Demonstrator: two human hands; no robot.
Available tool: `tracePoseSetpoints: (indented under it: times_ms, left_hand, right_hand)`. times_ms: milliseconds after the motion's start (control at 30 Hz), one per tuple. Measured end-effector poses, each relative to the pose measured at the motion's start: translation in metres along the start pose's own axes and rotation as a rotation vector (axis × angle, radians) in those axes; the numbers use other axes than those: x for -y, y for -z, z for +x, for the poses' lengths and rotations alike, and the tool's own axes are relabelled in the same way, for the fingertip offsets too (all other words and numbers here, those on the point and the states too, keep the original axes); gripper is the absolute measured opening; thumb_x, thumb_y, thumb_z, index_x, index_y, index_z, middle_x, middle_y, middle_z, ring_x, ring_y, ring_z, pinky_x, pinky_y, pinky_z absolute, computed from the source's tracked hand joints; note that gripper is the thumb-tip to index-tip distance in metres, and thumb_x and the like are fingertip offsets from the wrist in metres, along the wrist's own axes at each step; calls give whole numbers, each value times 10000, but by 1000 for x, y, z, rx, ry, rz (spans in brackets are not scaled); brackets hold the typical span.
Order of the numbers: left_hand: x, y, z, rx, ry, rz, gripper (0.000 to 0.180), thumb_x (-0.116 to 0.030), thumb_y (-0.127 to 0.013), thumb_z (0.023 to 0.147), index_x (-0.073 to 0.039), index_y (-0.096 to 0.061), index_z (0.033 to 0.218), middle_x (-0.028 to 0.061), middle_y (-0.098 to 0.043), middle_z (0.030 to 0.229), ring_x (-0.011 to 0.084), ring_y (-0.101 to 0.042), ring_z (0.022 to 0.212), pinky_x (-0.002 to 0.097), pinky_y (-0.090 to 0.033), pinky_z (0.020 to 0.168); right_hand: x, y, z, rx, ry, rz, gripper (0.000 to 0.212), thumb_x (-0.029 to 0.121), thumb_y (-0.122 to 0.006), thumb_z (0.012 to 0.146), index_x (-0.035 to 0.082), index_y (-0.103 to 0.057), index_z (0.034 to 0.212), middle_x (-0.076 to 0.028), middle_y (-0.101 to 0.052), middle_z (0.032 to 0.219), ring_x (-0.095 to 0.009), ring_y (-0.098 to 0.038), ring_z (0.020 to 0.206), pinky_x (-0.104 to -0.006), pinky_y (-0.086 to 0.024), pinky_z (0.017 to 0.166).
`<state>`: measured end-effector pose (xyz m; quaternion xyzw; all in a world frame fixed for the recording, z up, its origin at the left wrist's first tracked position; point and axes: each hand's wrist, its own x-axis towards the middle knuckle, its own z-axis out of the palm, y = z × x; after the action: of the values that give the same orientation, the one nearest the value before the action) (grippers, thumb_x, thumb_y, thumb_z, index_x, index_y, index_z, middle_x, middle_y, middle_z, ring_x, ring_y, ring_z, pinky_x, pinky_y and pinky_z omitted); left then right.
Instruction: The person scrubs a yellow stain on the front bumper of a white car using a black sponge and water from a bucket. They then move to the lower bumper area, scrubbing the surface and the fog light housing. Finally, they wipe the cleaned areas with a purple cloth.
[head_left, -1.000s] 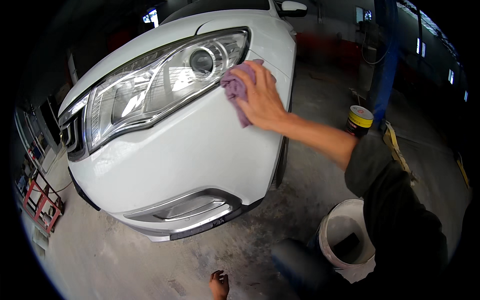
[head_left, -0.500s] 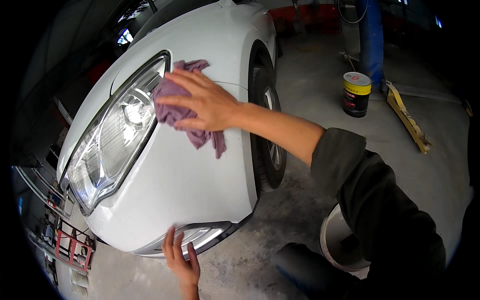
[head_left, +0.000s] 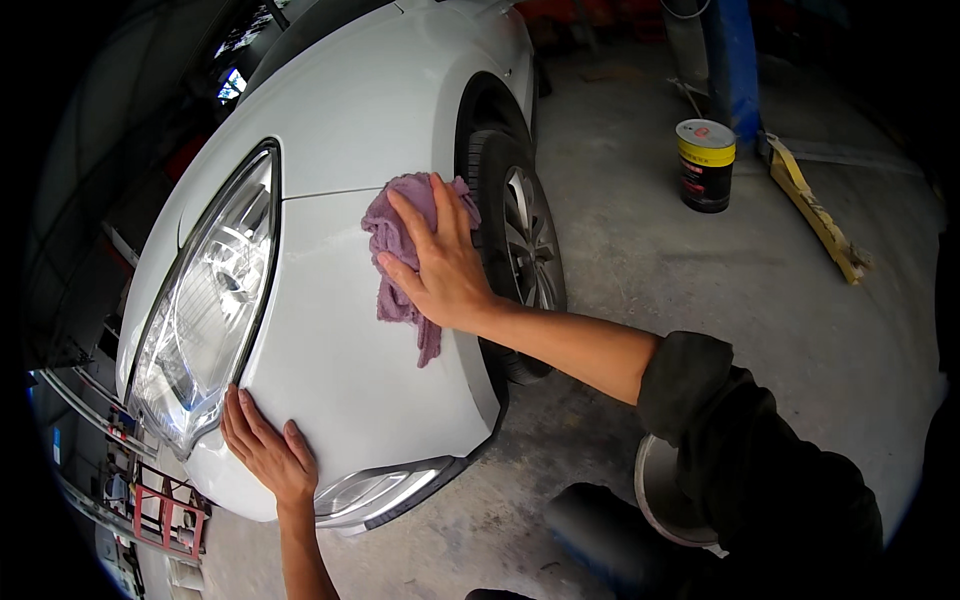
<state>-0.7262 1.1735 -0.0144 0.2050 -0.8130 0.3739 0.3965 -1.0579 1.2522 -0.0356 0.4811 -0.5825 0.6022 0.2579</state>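
My right hand [head_left: 447, 272] presses a crumpled purple cloth [head_left: 398, 302] against the white car bumper [head_left: 345, 400], close to the wheel arch. Its fingers are spread over the cloth, and a loose end hangs down below the palm. The palm side is hidden. My left hand [head_left: 270, 447] lies on the bumper by the lower corner of the headlight [head_left: 208, 300], fingers stretched out and holding nothing. Below the hands, a lower lamp with bright trim [head_left: 385, 495] is set in the bumper.
The front wheel [head_left: 525, 235] is right of the cloth. On the concrete floor stand a black and yellow bucket [head_left: 706, 170] and, beside it, a yellow bar [head_left: 815, 215]. Behind them rises a blue post [head_left: 733, 75]. A round container [head_left: 660, 490] is beside my knee; a red frame [head_left: 168, 510] stands at lower left.
My right hand has moved the cloth from the headlight's upper edge rightward toward the wheel arch. My left hand has come up and left, from near the lower lamp onto the bumper.
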Motion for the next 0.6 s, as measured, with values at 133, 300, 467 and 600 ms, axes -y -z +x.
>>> tracePoseSetpoints:
  times_ms: [133, 300, 467, 600]
  left_hand:
    - [-3, -6, -4, 4, 0, -19, 623, -309, -372, 1084, 68, -318, 1577, 269, -376, 1593, 456, -358, 1448, 556, -246, 1206]
    - [1, -10, -8, -20, -5, 15, 625, -320, -388, 1092, 47, -312, 1593, 262, -372, 1601, 427, -373, 1443, 536, -262, 1191]
    - [2, -9, -10, -17, -13, 17, 607, -311, -392, 1099, 28, -322, 1598, 254, -381, 1599, 420, -380, 1438, 523, -274, 1186]
    - [2, -18, -7, -58, -6, 21, 609, -338, -375, 1105, 11, -328, 1602, 246, -388, 1595, 414, -393, 1426, 519, -287, 1180]
  right_hand:
    - [-12, -9, 54, -94, -195, 33, 733, 381, -701, 950, 72, -401, 1543, -400, -262, 1548, -586, -325, 1391, -593, -348, 1162]
    - [-5, -16, 21, -177, -254, 90, 725, 372, -705, 940, 98, -406, 1541, -370, -292, 1554, -551, -355, 1387, -580, -390, 1123]
    - [22, -28, -130, -188, -232, 106, 801, 313, -744, 931, 72, -347, 1584, -350, -275, 1573, -541, -327, 1423, -589, -322, 1166]
    - [22, -45, -256, -89, -416, 95, 953, 274, -802, 892, 98, -218, 1624, -321, -193, 1619, -540, -269, 1472, -625, -304, 1180]
